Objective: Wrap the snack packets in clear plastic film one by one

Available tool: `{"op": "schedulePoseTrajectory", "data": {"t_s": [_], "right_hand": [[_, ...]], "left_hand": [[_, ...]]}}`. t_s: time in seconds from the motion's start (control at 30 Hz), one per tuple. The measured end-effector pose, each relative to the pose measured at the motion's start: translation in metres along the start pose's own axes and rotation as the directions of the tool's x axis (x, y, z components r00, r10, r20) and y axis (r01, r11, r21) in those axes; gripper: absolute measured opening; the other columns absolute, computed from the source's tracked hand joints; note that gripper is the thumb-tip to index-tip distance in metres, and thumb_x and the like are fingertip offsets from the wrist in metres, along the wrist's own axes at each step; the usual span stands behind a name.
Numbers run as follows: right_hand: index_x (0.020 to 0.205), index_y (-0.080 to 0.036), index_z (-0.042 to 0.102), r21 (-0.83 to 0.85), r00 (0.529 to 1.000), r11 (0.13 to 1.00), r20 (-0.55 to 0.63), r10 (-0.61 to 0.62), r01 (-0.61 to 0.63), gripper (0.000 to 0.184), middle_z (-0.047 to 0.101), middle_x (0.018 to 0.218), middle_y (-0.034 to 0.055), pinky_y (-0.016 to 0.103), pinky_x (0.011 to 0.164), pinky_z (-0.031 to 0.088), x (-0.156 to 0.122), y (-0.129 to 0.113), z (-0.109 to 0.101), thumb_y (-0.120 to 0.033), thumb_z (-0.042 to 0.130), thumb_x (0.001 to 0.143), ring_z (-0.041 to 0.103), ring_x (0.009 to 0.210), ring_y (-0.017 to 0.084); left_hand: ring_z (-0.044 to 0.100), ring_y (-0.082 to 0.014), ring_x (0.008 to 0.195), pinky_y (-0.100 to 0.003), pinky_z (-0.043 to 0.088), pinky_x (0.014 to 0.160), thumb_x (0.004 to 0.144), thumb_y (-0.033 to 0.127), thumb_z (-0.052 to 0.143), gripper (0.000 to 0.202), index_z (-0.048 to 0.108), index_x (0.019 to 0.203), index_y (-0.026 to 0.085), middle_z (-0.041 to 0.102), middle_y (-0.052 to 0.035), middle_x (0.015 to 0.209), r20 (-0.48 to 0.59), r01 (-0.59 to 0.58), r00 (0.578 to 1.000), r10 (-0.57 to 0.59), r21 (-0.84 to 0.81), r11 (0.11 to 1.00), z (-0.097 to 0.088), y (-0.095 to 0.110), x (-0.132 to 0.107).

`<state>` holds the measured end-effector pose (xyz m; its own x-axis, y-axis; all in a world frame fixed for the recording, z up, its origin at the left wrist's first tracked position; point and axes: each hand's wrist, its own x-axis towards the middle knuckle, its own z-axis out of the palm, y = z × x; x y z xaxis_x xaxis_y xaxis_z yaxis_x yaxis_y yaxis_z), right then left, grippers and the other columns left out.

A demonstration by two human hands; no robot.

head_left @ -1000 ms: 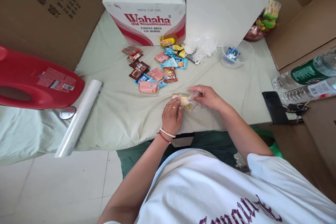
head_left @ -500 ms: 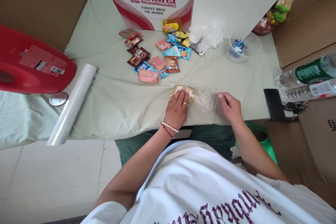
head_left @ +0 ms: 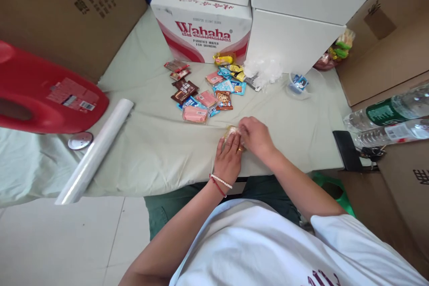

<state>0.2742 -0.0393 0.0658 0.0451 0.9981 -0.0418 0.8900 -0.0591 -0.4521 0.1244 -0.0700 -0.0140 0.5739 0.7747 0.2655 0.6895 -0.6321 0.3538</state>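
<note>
Risk: with left hand [head_left: 229, 157] pressing flat-fingered and right hand [head_left: 255, 136] curled around the film-wrapped yellow snack packet [head_left: 230, 131], lying on the table [head_left: 161, 143] near its front edge, thin film could tear or unwrap if the grip slips.

Snack packets [head_left: 204, 94] lie before the Wahaha box [head_left: 204, 31], roll [head_left: 95, 152] left.

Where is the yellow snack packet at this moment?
In the head view's centre, the yellow snack packet lies on the green cloth, mostly hidden under the left hand and right hand, near the snack pile.
</note>
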Motion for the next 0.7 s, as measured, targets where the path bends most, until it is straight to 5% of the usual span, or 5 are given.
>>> {"op": "schedulePoseTrajectory", "data": {"t_s": [0.13, 0.3, 0.47, 0.6, 0.7], "right_hand": [[0.111, -0.019, 0.066, -0.096, 0.991, 0.994, 0.118, 0.058, -0.047, 0.022, 0.065, 0.112, 0.0126, 0.035, 0.079, 0.049, 0.024, -0.024, 0.02, -0.018, 0.049, 0.098, 0.065, 0.091, 0.025], [0.116, -0.015, 0.065, -0.13, 0.999, 0.991, 0.023, -0.023, 0.026, 0.023, 0.062, 0.118, 0.0172, 0.041, 0.094, 0.05, 0.005, -0.027, 0.036, -0.029, 0.053, 0.102, 0.058, 0.109, 0.03], [0.139, -0.01, 0.054, -0.236, 0.993, 0.967, -0.046, -0.11, 0.096, 0.068, 0.059, 0.122, 0.0185, 0.046, 0.092, 0.051, -0.009, -0.031, 0.054, -0.056, 0.073, 0.092, 0.051, 0.112, 0.032], [0.146, -0.022, 0.054, -0.266, 0.993, 0.96, -0.05, -0.107, 0.09, 0.053, 0.06, 0.116, 0.0145, 0.042, 0.084, 0.052, 0.0, -0.028, 0.055, -0.037, 0.069, 0.097, 0.053, 0.107, 0.03], [0.137, -0.028, 0.062, -0.128, 0.992, 0.99, -0.104, -0.07, 0.056, 0.038, 0.064, 0.112, 0.0115, 0.04, 0.08, 0.053, 0.006, -0.002, 0.024, -0.026, 0.059, 0.1, 0.058, 0.103, 0.029]], "left_hand": [[0.04, -0.0311, 0.155, -0.057, 0.041, 0.124, 0.094, 0.011, 0.049, 0.056, 0.056, 0.149, 0.019, 0.057, -0.0165, 0.155, -0.04, -0.049, 0.998, 0.045, -0.094, 0.994, 0.001, -0.015, -0.001], [0.041, -0.0286, 0.155, -0.056, 0.047, 0.121, 0.093, 0.011, 0.049, 0.066, 0.041, 0.158, 0.024, 0.051, -0.0151, 0.16, -0.188, -0.133, 0.978, 0.089, -0.239, 0.962, -0.03, -0.044, -0.024], [0.057, -0.0341, 0.139, -0.06, 0.049, 0.114, 0.093, 0.014, 0.058, 0.032, 0.065, 0.125, 0.02, 0.071, -0.0152, 0.127, -0.36, -0.014, 0.933, -0.027, -0.112, 0.994, -0.057, -0.085, -0.045], [0.063, -0.0354, 0.129, -0.056, 0.052, 0.108, 0.095, 0.017, 0.058, 0.019, 0.067, 0.112, 0.017, 0.073, -0.0162, 0.116, -0.348, -0.004, 0.938, 0.002, -0.003, 1.0, -0.048, -0.103, -0.048], [0.068, -0.034, 0.117, -0.051, 0.055, 0.101, 0.093, 0.014, 0.06, 0.02, 0.066, 0.111, 0.015, 0.073, -0.0177, 0.116, -0.329, -0.021, 0.943, 0.047, 0.082, 0.996, -0.039, -0.101, -0.049]]}}
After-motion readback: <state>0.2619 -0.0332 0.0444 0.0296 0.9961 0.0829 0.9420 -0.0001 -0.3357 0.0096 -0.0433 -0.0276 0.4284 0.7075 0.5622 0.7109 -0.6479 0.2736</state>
